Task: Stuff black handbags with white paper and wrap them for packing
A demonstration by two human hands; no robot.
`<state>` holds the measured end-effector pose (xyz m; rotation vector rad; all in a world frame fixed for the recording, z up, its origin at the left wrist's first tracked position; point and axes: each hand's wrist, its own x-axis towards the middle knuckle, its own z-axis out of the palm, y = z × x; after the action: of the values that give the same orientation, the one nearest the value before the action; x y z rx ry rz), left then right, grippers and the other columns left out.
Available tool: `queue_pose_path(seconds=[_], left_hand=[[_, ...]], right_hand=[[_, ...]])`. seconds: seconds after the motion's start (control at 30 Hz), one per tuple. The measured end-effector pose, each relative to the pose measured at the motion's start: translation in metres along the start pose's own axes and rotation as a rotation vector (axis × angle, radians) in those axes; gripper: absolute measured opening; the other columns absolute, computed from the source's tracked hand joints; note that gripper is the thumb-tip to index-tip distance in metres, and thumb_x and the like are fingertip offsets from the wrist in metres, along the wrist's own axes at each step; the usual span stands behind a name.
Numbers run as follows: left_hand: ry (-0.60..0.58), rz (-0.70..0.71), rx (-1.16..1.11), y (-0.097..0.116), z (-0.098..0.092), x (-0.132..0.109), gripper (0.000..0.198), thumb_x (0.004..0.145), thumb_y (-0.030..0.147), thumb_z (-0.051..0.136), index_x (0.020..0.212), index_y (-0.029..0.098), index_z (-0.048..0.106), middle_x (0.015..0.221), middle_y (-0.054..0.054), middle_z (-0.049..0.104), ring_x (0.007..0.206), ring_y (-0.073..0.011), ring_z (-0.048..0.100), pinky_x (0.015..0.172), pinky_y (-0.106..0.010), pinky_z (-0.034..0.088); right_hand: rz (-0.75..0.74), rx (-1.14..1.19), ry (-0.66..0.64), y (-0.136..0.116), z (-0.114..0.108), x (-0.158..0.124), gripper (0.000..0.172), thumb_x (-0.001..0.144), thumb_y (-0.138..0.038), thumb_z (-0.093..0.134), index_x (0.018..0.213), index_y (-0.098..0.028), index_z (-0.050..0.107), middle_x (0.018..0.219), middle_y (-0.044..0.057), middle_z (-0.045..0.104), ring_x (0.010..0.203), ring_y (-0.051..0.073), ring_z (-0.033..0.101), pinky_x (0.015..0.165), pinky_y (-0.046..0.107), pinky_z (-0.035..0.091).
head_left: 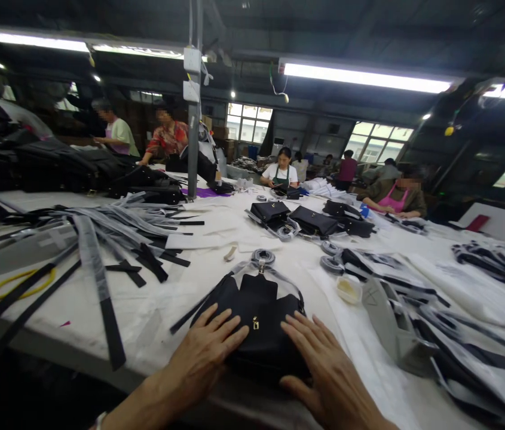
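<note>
A black handbag [256,298] with a small gold clasp lies at the table's near edge, right in front of me. My left hand [210,337] rests flat on the bag's left side, fingers stretched out. On its right side lies my right hand [319,346], also with fingers extended and the thumb held apart. Between the two hands the clasp [256,323] shows uncovered. Beyond the bag's top sits a coiled strap in clear wrap [263,258], beside a metal buckle. The bag's lower edge is partly hidden in shadow and behind my hands.
Plastic-wrapped black straps [100,280] spread across the left, near a yellow loop [19,285]. To the right stand a grey tape dispenser [398,325] and a small tub [348,289]. More black bags [312,220] lie farther back. A metal post [193,131] rises behind; several people work around.
</note>
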<state>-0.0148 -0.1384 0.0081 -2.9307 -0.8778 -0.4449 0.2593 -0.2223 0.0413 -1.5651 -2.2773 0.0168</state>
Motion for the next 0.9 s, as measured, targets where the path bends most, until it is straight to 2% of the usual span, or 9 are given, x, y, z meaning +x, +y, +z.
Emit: queue_pose_path(seconds=[0.07, 0.13, 0.3, 0.43, 0.57, 0.63, 0.7, 0.8, 0.9], left_hand=[[-0.054, -0.034, 0.014, 0.000, 0.003, 0.009, 0.069, 0.086, 0.015, 0.056, 0.150, 0.031, 0.035, 0.146, -0.007, 0.050, 0.135, -0.0318, 0.044, 0.114, -0.059, 0.021], [-0.079, -0.078, -0.005, -0.002, 0.007, 0.019, 0.066, 0.090, 0.018, 0.055, 0.151, 0.033, 0.033, 0.147, -0.009, 0.050, 0.134, -0.0344, 0.045, 0.111, -0.064, 0.024], [-0.159, -0.163, -0.065, -0.005, 0.020, 0.033, 0.050, 0.095, 0.019, 0.049, 0.144, 0.031, 0.047, 0.135, -0.009, 0.060, 0.121, -0.0323, 0.057, 0.100, -0.057, 0.044], [-0.098, -0.176, 0.062, 0.001, 0.049, 0.024, 0.046, 0.097, 0.015, 0.046, 0.141, 0.027, 0.052, 0.133, -0.012, 0.061, 0.121, -0.0327, 0.057, 0.101, -0.056, 0.043], [0.168, -0.100, 0.236, 0.005, 0.086, 0.006, 0.046, 0.099, 0.023, 0.046, 0.144, 0.026, 0.048, 0.136, -0.012, 0.059, 0.125, -0.0329, 0.053, 0.108, -0.057, 0.035], [0.225, -0.056, 0.272, 0.005, 0.095, 0.001, 0.046, 0.099, 0.026, 0.046, 0.146, 0.026, 0.046, 0.138, -0.011, 0.057, 0.127, -0.0318, 0.051, 0.111, -0.056, 0.030], [0.210, -0.031, 0.288, 0.005, 0.096, 0.000, 0.046, 0.100, 0.027, 0.045, 0.146, 0.024, 0.045, 0.141, -0.011, 0.055, 0.128, -0.0309, 0.050, 0.112, -0.056, 0.028], [0.219, -0.054, 0.332, 0.005, 0.098, 0.001, 0.044, 0.100, 0.027, 0.045, 0.144, 0.022, 0.047, 0.141, -0.012, 0.055, 0.128, -0.0316, 0.050, 0.111, -0.058, 0.028], [0.361, -0.050, 0.400, 0.003, 0.107, 0.003, 0.038, 0.100, 0.030, 0.045, 0.136, 0.022, 0.056, 0.136, -0.009, 0.060, 0.124, -0.0313, 0.054, 0.113, -0.061, 0.025]], right_hand=[[-0.006, -0.055, -0.112, -0.011, 0.006, 0.020, 0.081, 0.073, -0.026, 0.077, 0.148, -0.019, 0.044, 0.151, 0.011, 0.046, 0.141, 0.034, 0.040, 0.119, 0.056, 0.029], [0.000, -0.085, -0.214, -0.013, 0.017, 0.036, 0.081, 0.074, -0.030, 0.076, 0.147, -0.016, 0.044, 0.151, 0.013, 0.045, 0.140, 0.035, 0.040, 0.119, 0.056, 0.029], [0.008, -0.135, -0.243, 0.005, 0.048, 0.044, 0.066, 0.078, -0.024, 0.070, 0.142, -0.022, 0.052, 0.143, 0.009, 0.056, 0.131, 0.030, 0.052, 0.112, 0.049, 0.041], [-0.117, -0.256, 0.016, 0.016, 0.082, 0.028, 0.056, 0.083, -0.007, 0.053, 0.135, -0.027, 0.058, 0.134, 0.002, 0.064, 0.122, 0.024, 0.060, 0.106, 0.042, 0.046], [-0.216, -0.302, 0.389, 0.016, 0.109, 0.009, 0.060, 0.084, -0.001, 0.038, 0.138, -0.022, 0.055, 0.135, 0.001, 0.064, 0.128, 0.021, 0.055, 0.116, 0.040, 0.031], [-0.243, -0.279, 0.352, 0.013, 0.105, 0.009, 0.052, 0.088, -0.009, 0.043, 0.138, -0.019, 0.054, 0.134, 0.003, 0.064, 0.126, 0.022, 0.056, 0.114, 0.039, 0.034], [-0.207, -0.232, 0.232, 0.008, 0.091, 0.017, 0.041, 0.091, -0.024, 0.053, 0.132, -0.020, 0.059, 0.128, 0.005, 0.068, 0.117, 0.023, 0.063, 0.105, 0.037, 0.044], [0.052, -0.158, 0.098, -0.003, 0.067, 0.043, 0.021, 0.092, -0.041, 0.061, 0.105, -0.026, 0.070, 0.100, 0.002, 0.076, 0.092, 0.021, 0.071, 0.082, 0.033, 0.055], [0.246, -0.185, -0.011, -0.011, 0.063, 0.069, 0.022, 0.091, -0.043, 0.063, 0.078, -0.025, 0.069, 0.078, 0.001, 0.072, 0.077, 0.022, 0.070, 0.068, 0.031, 0.054]])
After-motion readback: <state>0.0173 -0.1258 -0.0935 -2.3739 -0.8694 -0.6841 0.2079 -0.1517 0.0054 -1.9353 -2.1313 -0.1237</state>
